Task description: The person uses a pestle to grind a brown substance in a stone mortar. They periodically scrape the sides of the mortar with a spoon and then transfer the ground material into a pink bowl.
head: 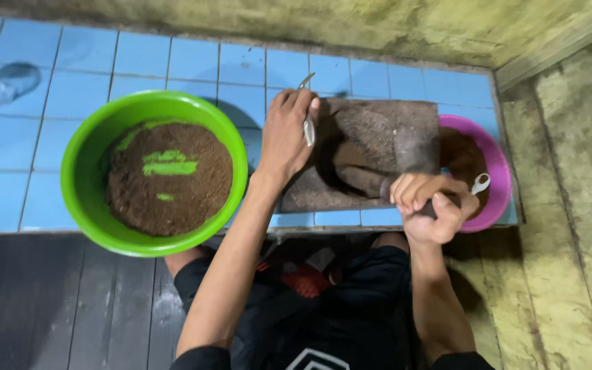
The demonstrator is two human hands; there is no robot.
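Grinding stone (pixel 378 154), a dark flat slab coated in brown paste, lies on the blue tiled counter (pixel 49 123) directly under and between both hands. A dark stone roller (pixel 368 179) rests across the slab at a slant, its lower end reaching toward the right hand (pixel 429 205). That hand is curled into a tight fist over the slab's front right corner, closed around the roller's end; a small white spoon (pixel 480 183) shows just beside its knuckles, over the pink bowl, and I cannot tell whether the hand holds it. The left hand (pixel 286 133) rests on the slab's left edge, fingers bent and pinched around a metal spoon (pixel 307 123) that stands almost upright, its handle tip poking out above the fingers.

Just left of the slab, near the left forearm, sits a green bowl (pixel 83 171) with brown ground mixture (pixel 173 181) inside, scraped through in places so green shows. A pink bowl (pixel 498 171) sits touching the slab's right edge, partly hidden behind the right hand, with dark brown paste in it. A clear plastic bottle (pixel 5 82) lies at the far left of the counter, well apart from everything else.
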